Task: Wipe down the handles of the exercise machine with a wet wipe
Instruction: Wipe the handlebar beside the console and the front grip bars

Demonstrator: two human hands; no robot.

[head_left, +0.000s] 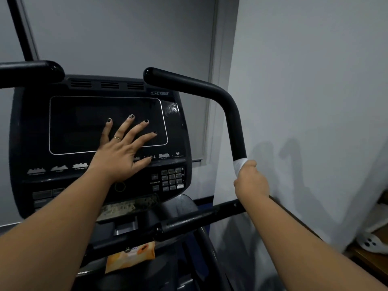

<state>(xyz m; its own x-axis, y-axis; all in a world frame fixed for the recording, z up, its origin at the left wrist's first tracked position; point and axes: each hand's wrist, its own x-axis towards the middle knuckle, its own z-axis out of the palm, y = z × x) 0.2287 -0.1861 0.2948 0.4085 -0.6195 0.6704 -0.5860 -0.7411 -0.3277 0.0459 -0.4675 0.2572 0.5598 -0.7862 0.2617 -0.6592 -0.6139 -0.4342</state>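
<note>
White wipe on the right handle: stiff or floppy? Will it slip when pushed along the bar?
Probably floppy: the wipe wraps closely round the right handle under the right hand. Likely light, being a thin sheet bunched in one grip. It may slide easily, since the handle looks smooth and glossy.

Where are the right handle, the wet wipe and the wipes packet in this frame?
right handle (pixel 228 106): head view, on the bend.
wet wipe (pixel 240 164): head view, white band round the handle.
wipes packet (pixel 130 257): head view, orange front.
</note>
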